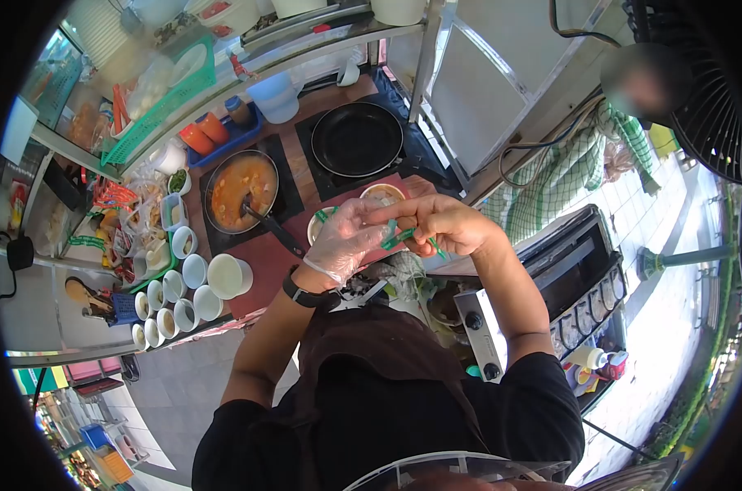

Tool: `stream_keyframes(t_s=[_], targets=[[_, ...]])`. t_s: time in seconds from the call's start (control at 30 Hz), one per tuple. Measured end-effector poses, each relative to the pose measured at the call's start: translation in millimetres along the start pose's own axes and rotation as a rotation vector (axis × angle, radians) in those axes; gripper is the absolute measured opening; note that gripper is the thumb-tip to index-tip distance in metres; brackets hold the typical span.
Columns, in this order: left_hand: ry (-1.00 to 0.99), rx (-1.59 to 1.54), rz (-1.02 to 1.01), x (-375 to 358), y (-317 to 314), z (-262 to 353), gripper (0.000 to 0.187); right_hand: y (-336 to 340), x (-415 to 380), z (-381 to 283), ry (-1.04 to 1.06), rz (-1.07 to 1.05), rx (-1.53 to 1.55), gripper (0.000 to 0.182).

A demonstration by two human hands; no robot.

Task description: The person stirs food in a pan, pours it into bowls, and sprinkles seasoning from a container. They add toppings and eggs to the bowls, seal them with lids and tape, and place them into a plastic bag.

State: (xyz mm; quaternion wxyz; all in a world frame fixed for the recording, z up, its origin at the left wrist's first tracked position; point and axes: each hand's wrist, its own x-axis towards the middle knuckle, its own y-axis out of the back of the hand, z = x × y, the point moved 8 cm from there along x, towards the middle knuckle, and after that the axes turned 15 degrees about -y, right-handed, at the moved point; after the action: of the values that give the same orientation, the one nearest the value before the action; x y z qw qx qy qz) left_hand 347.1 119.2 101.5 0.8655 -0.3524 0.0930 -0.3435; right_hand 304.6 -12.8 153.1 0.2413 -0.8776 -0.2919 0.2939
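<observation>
My left hand [346, 237], in a clear plastic glove with a dark band at the wrist, meets my right hand [454, 225] above the front of the counter. The right hand is bare, its fingers bent in a pinch. Between the two hands runs a thin bright green strip [400, 238], its material too small to make out. Just beyond the fingers stands a white bowl [383, 193] with pale food in it. A second white bowl [314, 229] is partly hidden by the gloved hand, with a bit of green over its rim.
A pan of orange stew [232, 182] sits at the left, its dark ladle handle [285, 236] pointing toward me. Beside it is a black frying pan [357, 139]. White cups [229, 276] stand grouped at the left edge. A glass case [248, 69] rises behind.
</observation>
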Motion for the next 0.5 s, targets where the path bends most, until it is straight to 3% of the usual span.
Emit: stream_keyframes(t_s=[0.1,0.3,0.37,0.43,0.5], targets=[[-0.021,0.023,0.056,-1,2,2,0.055,7,6,5,-0.032,0.003,-0.139,0.070],[0.019,0.077,0.132,-8,14,-5,0.046,2,13,7,-0.047,0.059,-0.057,0.071],[-0.009,0.052,0.155,6,14,5,0.041,-3,9,4,-0.015,0.156,-0.299,0.081],[0.068,-0.034,0.328,0,24,2,0.032,-18,4,0,0.041,0.195,-0.514,0.084],[0.065,-0.075,0.334,3,40,-9,0.023,-30,3,0,0.093,0.137,-0.560,0.084]])
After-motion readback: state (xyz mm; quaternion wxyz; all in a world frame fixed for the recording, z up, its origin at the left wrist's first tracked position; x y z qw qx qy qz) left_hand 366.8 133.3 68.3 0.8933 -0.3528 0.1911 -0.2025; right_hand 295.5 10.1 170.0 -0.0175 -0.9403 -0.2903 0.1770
